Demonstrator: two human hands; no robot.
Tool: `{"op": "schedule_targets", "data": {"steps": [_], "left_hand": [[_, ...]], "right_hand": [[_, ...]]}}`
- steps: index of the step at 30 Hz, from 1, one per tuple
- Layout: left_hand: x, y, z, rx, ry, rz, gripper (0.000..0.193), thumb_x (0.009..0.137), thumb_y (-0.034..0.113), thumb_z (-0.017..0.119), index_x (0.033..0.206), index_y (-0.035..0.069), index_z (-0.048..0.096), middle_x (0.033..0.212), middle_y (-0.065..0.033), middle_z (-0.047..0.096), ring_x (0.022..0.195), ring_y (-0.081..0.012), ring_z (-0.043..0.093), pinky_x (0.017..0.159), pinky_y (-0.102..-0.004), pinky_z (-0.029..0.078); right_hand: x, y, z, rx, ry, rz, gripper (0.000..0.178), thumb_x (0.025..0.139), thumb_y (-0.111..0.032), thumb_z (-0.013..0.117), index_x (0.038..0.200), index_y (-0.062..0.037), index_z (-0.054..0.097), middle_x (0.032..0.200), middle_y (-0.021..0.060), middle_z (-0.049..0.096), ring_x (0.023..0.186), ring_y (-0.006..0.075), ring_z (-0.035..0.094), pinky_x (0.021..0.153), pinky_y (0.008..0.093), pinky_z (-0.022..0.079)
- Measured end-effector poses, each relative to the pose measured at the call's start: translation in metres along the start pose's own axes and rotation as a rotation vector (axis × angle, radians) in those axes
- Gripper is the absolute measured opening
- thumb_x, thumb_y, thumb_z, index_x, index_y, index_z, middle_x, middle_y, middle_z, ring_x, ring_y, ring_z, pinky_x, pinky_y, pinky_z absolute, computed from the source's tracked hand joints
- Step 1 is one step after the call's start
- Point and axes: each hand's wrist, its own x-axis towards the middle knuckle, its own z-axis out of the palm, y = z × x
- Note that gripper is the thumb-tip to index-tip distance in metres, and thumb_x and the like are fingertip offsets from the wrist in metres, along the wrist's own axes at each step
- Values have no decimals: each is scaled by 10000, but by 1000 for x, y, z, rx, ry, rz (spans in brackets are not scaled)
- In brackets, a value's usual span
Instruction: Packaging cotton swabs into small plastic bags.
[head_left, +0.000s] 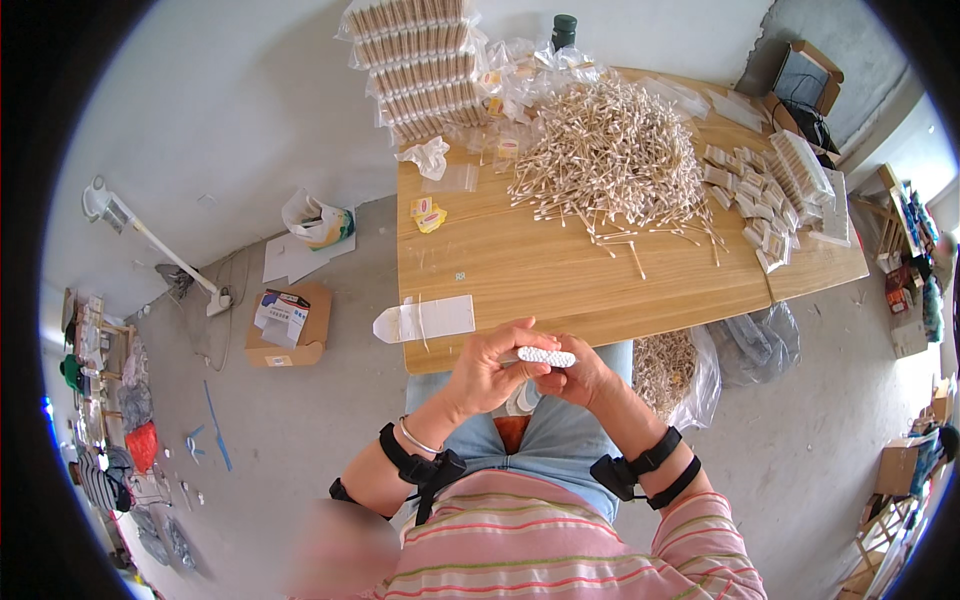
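Note:
At the table's front edge, a tight bundle of cotton swabs (545, 356) shows its white tips upward in a narrow row. Fingers of my left hand (487, 368) close round its left side. On the other side my right hand (586, 374) grips it too, with part of the bundle hidden by the fingers. A large heap of loose cotton swabs (620, 150) covers the far middle of the table. Left of my hands lies a flat white card strip (440, 318) with a thin strip across it.
The wooden table (540, 290) also bears stacked packs of swabs (415, 70), yellow labels (428, 214), a crumpled tissue (425, 158) and small white boxes (750, 195). Below its front edge, a plastic bag of swabs (670, 370) stands near my legs. A cardboard box (300, 335) sits on the floor.

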Motion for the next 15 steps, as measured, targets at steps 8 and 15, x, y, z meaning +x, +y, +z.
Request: {"op": "schedule_targets", "data": {"steps": [8,15], "left_hand": [[1,-1,-2,119,34,55,396,715,148,819,1077,105,667,1036,-68,713,1081,-216,636,1110,-426,334],[-15,-19,-15,580,21,96,617,673,178,848,1230,111,590,1350,-110,534,1194,-293,550,1111,-422,332]], "right_hand": [[7,-6,11,-92,152,-84,208,967,-180,449,973,-49,610,826,49,660,598,94,612,449,208,470],[39,-25,-16,-588,187,-290,84,887,-103,604,923,-31,628,810,43,664,628,105,616,528,233,502]]}}
